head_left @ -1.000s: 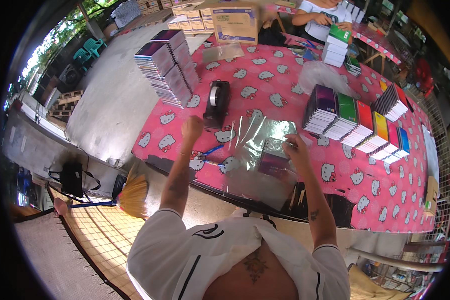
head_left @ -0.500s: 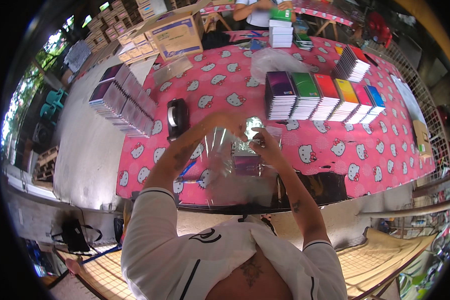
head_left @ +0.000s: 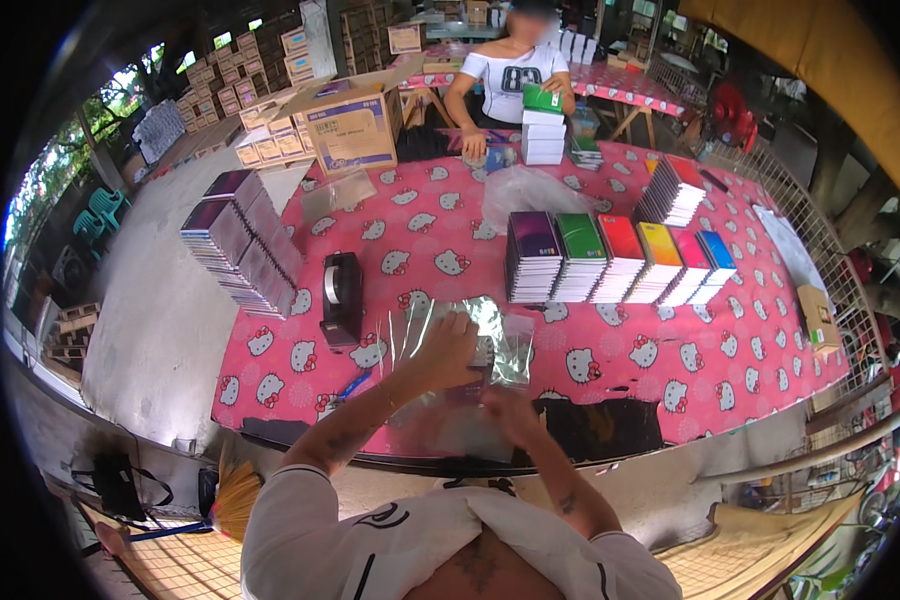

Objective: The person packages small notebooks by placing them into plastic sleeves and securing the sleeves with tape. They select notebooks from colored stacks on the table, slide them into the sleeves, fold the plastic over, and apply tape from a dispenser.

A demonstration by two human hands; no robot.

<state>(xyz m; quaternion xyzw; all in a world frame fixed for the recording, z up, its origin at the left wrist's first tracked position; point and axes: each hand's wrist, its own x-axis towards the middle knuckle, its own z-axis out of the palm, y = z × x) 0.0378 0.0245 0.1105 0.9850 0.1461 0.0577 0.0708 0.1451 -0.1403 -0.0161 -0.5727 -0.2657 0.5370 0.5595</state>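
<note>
The pink-clothed worktop (head_left: 615, 345) is flanked by concrete floor (head_left: 160, 330) at left; cartons (head_left: 225, 78) are stacked upper left. At lower centre, a notebook (head_left: 462, 393) is covered by clear film (head_left: 510, 357). The left hand's (head_left: 448, 350) fingers are laid on the film, the right hand's (head_left: 513, 415) are blurred; whether either grips cannot be told. Since the earlier frame, the right hand has been lowered toward the near edge.

Pink patterned surface (head_left: 610, 335). Clear film (head_left: 440, 420), left hand (head_left: 452, 348) on top. Right hand (head_left: 510, 410), blurred, near the film's right edge. Black tape dispenser (head_left: 342, 310), left of film. Notebooks (head_left: 620, 260), six stacks, purple to blue. Taller notebook stack (head_left: 235, 240), far left. Carton (head_left: 350, 135). Co-worker (head_left: 515, 85), white shirt, far side.
</note>
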